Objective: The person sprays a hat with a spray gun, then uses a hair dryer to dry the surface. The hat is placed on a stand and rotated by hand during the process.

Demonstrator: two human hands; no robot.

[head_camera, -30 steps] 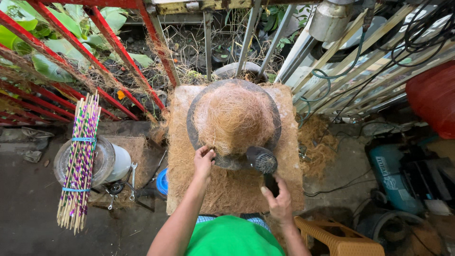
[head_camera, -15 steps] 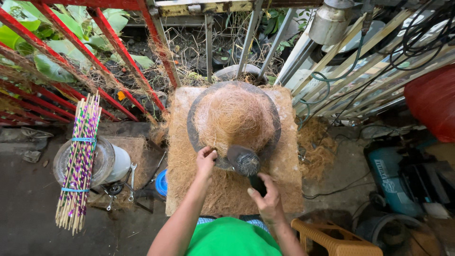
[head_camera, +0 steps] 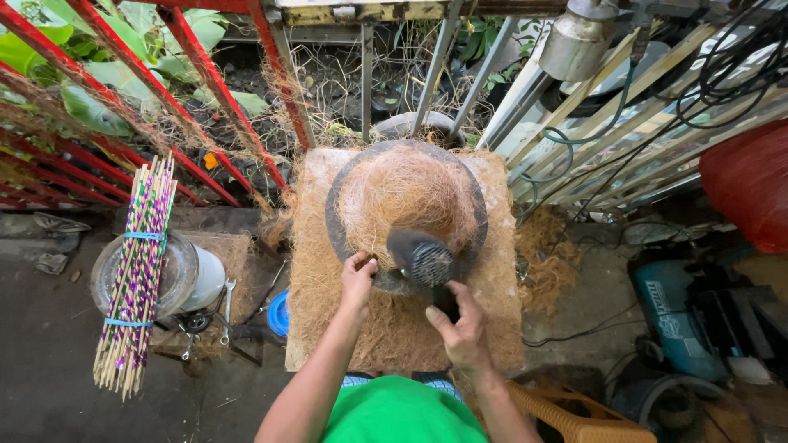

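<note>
- Coconut-brown mound of fibre [head_camera: 408, 197] sits inside a dark round ring [head_camera: 336, 230] on a fibre-covered square table [head_camera: 328, 328], centre of scene.
- Right hand [head_camera: 461, 330] grips the handle of a black round wire brush [head_camera: 420, 258] at the mound's near edge.
- Left hand [head_camera: 358, 279], fingers curled, pinches fibre beside the brush.
- Bundle of purple-and-green striped sticks [head_camera: 135, 271] lies far left on a clear lidded jar [head_camera: 176, 275].

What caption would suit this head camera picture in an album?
Left hand steadies a mound of brown fibre on a dark ring while the right hand brushes it with a black brush.
</note>
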